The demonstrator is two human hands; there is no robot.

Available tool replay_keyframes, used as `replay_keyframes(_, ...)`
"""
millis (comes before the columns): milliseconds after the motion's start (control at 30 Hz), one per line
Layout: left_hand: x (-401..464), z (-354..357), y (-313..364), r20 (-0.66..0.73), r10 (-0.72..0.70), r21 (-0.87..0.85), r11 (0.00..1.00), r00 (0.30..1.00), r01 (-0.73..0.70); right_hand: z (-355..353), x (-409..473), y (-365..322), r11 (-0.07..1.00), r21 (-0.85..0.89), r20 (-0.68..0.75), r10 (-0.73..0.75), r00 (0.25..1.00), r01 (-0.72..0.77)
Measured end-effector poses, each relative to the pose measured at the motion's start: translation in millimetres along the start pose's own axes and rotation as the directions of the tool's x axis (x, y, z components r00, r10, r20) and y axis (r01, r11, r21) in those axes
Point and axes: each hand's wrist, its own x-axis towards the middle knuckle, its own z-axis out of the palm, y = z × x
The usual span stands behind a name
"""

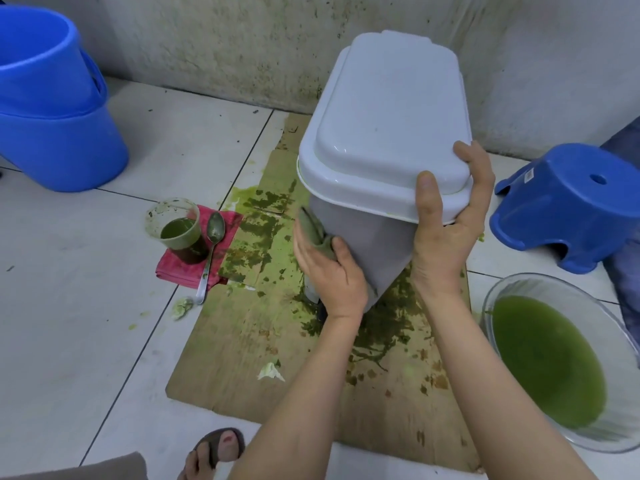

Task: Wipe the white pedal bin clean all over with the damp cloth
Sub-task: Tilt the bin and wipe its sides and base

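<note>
The right hand (446, 216) grips the near right corner of the bin (384, 133). Its thumb lies on top of the lid and its fingers curl round the rim. The left hand (329, 271) presses a cloth (313, 230) on the left side of the bin, low down. The fingers wrap round the cloth and hold it tight. Both arms reach forward from the bottom of the view.

The bin is white, smooth plastic with round corners. It stands on a flat sheet of cardboard (242, 358) and leans toward the person. Its lid is shut. The cloth is grey-green and bunched up. The cardboard is brown and has dark green splashes all over it. A small torn white scrap (270, 372) lies on it.

To the left, a clear cup (180, 233) with green liquid stands on a red cloth (194, 258). A metal spoon (211, 251) rests on the red cloth just beside the cup. Two blue buckets (52, 109) sit one inside the other at the far left. A blue stool (568, 206) stands to the right of the bin. Near it, a clear bowl (554, 362) holds green water. The floor (86, 306) has pale tiles, and the wall (225, 46) behind is spotted with dirt. A foot in a sandal (214, 448) shows at the bottom.
</note>
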Motion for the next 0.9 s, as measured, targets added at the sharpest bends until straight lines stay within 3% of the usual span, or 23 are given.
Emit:
replay_keyframes(100,-0.2,-5.0,-3.8,0.000,-0.124,-0.082,0.989,0.992,0.124,2.6,1.2,-0.9,1.000,0.006,-0.010,-0.002,1.000,0.002)
replay_keyframes(267,13.9,10.9,52.7,-0.092,0.049,-0.032,0.998,0.995,-0.052,3.0,0.5,0.7,1.000,0.001,-0.019,-0.020,1.000,0.020)
replay_keyframes(367,13.6,9.0,33.1,-0.085,0.110,0.035,0.994,0.990,-0.108,2.7,-1.1,0.8,1.000,-0.007,-0.017,-0.008,1.000,0.008)
replay_keyframes(533,11.2,0.6,32.9,-0.045,-0.044,-0.014,0.999,0.998,0.043,6.6,-1.0,-1.4,1.000,-0.009,-0.025,-0.018,1.000,0.017)
replay_keyframes(633,0.0,8.7,46.4,-0.010,0.129,0.134,0.983,0.992,-0.127,5.9,-2.1,1.0,1.000,-0.014,-0.024,-0.027,0.999,0.027)
replay_keyframes(767,-8.0,5.7,-20.5,0.074,0.434,0.293,0.851,0.898,-0.435,7.2,-1.8,3.0,0.998,-0.022,-0.030,-0.054,0.998,0.053)
replay_keyframes(900,-28.5,-5.6,-56.4,0.129,0.281,0.296,0.904,0.951,-0.308,8.3,-1.8,6.2,0.997,-0.016,-0.031,-0.073,0.997,0.072)
